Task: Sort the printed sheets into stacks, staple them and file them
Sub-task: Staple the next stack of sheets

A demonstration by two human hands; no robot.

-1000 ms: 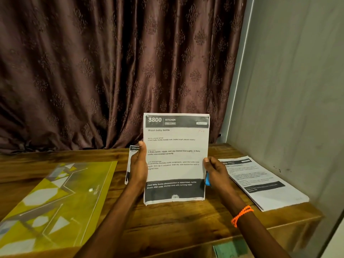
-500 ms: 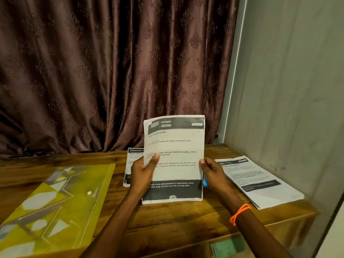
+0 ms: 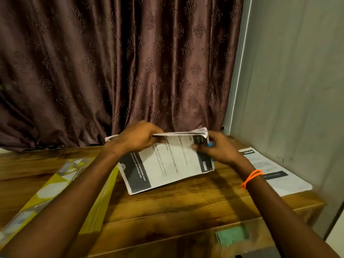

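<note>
Left hand [image 3: 138, 136] and right hand [image 3: 216, 148] each pinched an end of the printed bundle [image 3: 167, 162] — turned sideways above the wooden table [image 3: 176, 207], probably to square its edges.

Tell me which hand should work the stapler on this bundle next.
Probably the right hand: a blue thing, perhaps the stapler, shows under it at the bundle's corner. The left hand grips the top edge.

The print on the stack of sheets [image 3: 167, 162] is smeared unreadable. At 3 o'clock, a blue object [image 3: 210, 144] hides behind the right hand [image 3: 217, 148]. The yellow folder [image 3: 61, 185] is cropped at 8 o'clock.
</note>
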